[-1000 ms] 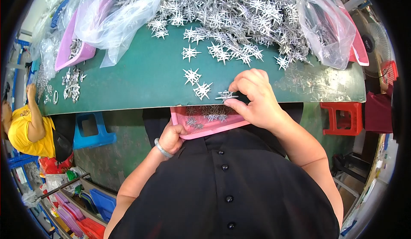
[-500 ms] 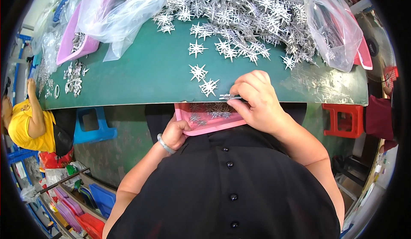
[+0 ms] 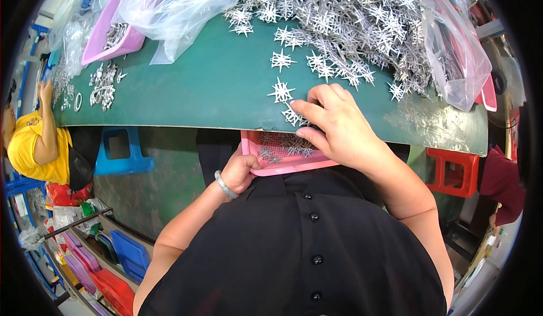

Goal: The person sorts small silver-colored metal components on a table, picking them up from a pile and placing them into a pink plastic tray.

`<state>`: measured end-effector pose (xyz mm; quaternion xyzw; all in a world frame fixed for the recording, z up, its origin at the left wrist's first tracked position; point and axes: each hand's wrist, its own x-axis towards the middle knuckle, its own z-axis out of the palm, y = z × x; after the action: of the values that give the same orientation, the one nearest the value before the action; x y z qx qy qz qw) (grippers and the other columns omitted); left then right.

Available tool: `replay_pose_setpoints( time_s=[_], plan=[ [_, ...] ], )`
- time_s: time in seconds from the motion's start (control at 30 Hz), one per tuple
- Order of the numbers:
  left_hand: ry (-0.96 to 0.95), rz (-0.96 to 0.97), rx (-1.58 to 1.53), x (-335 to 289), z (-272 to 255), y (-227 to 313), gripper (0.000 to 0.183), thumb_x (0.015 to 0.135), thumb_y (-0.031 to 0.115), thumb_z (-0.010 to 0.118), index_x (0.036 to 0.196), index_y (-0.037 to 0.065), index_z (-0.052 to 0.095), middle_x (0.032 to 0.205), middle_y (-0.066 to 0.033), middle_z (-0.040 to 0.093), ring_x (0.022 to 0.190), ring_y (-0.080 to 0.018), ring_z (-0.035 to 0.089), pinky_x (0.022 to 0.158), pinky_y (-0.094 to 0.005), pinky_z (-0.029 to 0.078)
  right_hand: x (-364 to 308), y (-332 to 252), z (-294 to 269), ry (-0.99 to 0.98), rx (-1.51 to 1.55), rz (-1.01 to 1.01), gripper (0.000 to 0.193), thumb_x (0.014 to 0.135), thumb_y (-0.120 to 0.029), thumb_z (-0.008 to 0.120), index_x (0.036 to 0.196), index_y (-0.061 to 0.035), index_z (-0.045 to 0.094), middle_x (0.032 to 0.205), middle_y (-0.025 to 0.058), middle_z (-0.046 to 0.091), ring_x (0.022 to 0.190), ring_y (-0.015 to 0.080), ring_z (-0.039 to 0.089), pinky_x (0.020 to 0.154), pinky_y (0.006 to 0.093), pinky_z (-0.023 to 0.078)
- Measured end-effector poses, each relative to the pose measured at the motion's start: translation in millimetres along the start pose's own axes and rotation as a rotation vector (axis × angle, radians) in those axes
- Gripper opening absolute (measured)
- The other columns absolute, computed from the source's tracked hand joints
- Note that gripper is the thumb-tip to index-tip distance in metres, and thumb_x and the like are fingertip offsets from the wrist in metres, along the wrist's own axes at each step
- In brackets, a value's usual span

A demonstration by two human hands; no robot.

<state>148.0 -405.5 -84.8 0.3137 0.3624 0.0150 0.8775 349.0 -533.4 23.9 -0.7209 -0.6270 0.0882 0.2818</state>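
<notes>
My left hand (image 3: 240, 173) is closed on the near left rim of a pink mesh basket (image 3: 261, 171), its thumb over the edge. Several silvery star-shaped metal pieces lie in the basket, just below the table edge. Over the table's front edge, my right hand (image 3: 342, 125) has its thumb and forefinger apart. Its fingertips are at a spiky metal star (image 3: 291, 115), partly covered by the forefinger; it lies flat on the green table (image 3: 209, 92). Just beyond is another star (image 3: 281, 91), with one more star (image 3: 282, 61) farther back.
A large heap of metal stars (image 3: 362, 19) covers the table's far side, with clear plastic bags (image 3: 461, 78) around it. At left stand a lilac bin (image 3: 121, 47) and small metal parts (image 3: 103, 92). A blue stool (image 3: 125, 156), a red stool (image 3: 452, 172) and a person in yellow (image 3: 37, 146) are nearby.
My right hand no longer pinches the star it held edge-on; its fingers have spread and moved to the nearest star on the table. My left hand keeps its hold on the basket.
</notes>
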Motion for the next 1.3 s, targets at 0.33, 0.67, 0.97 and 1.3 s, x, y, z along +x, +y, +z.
replay_pose_setpoints(
  time_s=[0.33,0.67,0.97,1.3],
  plan=[
    [-0.007,0.002,0.007,1,-4,-2,0.065,0.056,-0.009,0.042,0.121,-0.004,0.043,0.110,-0.0128,0.055,0.101,-0.0232,0.054,0.087,-0.0302,0.043,-3,0,0,0.008,0.006,-0.021,0.036,0.068,-0.013,0.070,0.100,-0.0050,0.059,0.093,0.0092,0.048,0.086,0.0268,0.047,0.078,0.0365,0.039],
    [0.002,-0.002,0.018,1,-6,-3,0.065,0.056,-0.009,0.043,0.121,-0.004,0.043,0.110,-0.0125,0.055,0.100,-0.0225,0.054,0.087,-0.0296,0.043,-5,4,6,0.056,0.053,-0.013,0.029,0.067,-0.015,0.069,0.092,-0.0038,0.059,0.091,0.0089,0.050,0.085,0.0271,0.048,0.076,0.0368,0.039],
    [-0.007,0.016,-0.005,-1,4,1,0.067,0.055,-0.008,0.042,0.121,-0.005,0.043,0.112,-0.0124,0.054,0.102,-0.0227,0.053,0.089,-0.0299,0.042,-2,11,8,0.093,0.104,0.025,0.023,0.071,-0.017,0.066,0.088,-0.0036,0.059,0.088,0.0092,0.052,0.083,0.0273,0.049,0.077,0.0374,0.039],
    [-0.004,0.012,-0.003,1,-4,-3,0.065,0.055,-0.008,0.042,0.120,-0.005,0.044,0.110,-0.0125,0.056,0.101,-0.0223,0.054,0.088,-0.0291,0.042,-1,12,5,0.048,0.112,0.034,0.026,0.071,-0.018,0.066,0.093,-0.0041,0.058,0.091,0.0103,0.052,0.086,0.0286,0.049,0.078,0.0384,0.039]
  ],
)
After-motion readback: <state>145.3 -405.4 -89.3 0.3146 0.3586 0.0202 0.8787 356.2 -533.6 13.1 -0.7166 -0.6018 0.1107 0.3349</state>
